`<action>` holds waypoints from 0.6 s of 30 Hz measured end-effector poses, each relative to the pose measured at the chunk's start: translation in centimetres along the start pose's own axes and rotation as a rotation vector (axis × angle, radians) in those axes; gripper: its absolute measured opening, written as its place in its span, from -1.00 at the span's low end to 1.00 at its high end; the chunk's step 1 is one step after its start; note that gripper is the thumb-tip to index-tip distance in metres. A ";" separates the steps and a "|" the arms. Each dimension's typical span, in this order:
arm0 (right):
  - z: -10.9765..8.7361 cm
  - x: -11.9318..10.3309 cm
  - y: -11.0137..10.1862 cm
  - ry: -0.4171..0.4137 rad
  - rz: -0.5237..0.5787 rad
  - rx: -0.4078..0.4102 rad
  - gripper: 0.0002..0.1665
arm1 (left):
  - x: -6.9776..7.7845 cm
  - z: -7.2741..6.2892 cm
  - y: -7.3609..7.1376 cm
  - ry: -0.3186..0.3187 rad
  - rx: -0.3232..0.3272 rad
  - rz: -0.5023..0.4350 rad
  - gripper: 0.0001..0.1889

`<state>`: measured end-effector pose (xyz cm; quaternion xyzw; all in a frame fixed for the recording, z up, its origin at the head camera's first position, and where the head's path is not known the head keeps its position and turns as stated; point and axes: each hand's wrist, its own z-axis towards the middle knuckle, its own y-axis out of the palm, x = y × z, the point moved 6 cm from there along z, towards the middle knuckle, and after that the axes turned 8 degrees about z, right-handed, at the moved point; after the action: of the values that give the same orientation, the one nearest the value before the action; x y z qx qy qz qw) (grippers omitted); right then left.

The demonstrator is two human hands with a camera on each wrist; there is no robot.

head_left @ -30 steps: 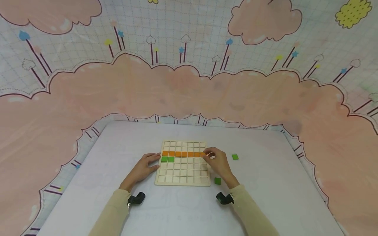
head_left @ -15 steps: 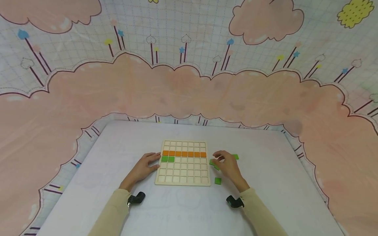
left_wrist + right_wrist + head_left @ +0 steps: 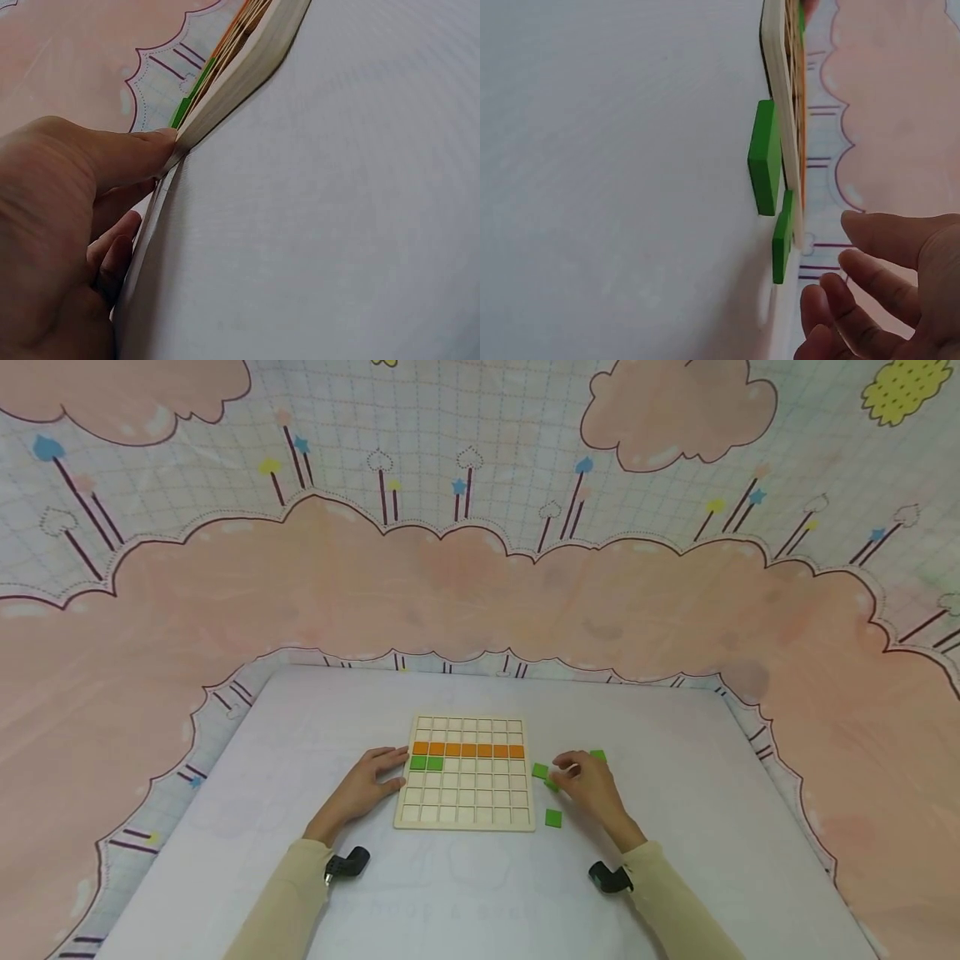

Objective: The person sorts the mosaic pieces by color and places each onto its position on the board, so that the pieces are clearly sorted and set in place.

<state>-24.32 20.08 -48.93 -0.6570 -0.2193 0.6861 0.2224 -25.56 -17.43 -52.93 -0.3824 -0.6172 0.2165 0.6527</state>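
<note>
A pale wooden grid board (image 3: 465, 828) lies on the table with a full row of orange tiles (image 3: 468, 751) across it. Two green tiles (image 3: 427, 763) fill cells at the left of the row below. My left hand (image 3: 366, 787) rests at the board's left edge, its thumb (image 3: 142, 157) touching the rim in the left wrist view. Right of the board, my right hand (image 3: 592, 789) hovers by several loose green tiles (image 3: 540, 771), partly covering some. In the right wrist view its fingers (image 3: 877, 281) are relaxed and apart from the thumb, holding nothing.
One loose green tile (image 3: 553, 818) lies near the board's lower right corner, another (image 3: 597, 755) just beyond my right hand. The white tabletop (image 3: 450, 893) meets a patterned cloth backdrop (image 3: 450, 593) at its far edge. Each wrist carries a black camera mount (image 3: 348, 863).
My right hand has left the right end of the orange row and shifted right, over the loose green tiles, uncovering some beside the board. The left hand stays in place.
</note>
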 end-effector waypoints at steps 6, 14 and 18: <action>-0.1 0.8 0.0 0.019 -0.043 -0.016 -0.69 | -0.1 0.0 0.1 0.010 0.004 0.003 -0.42; -0.1 1.5 0.4 0.079 -0.084 -0.057 -0.65 | -0.2 -0.1 0.2 -0.003 0.003 -0.009 -0.43; -0.2 1.7 0.6 0.095 -0.097 -0.070 -0.64 | -0.1 -0.2 0.2 0.011 0.011 -0.009 -0.43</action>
<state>-24.22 20.64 -50.67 -0.6849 -0.2637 0.6345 0.2426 -25.32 -17.43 -53.18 -0.3773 -0.6143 0.2149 0.6589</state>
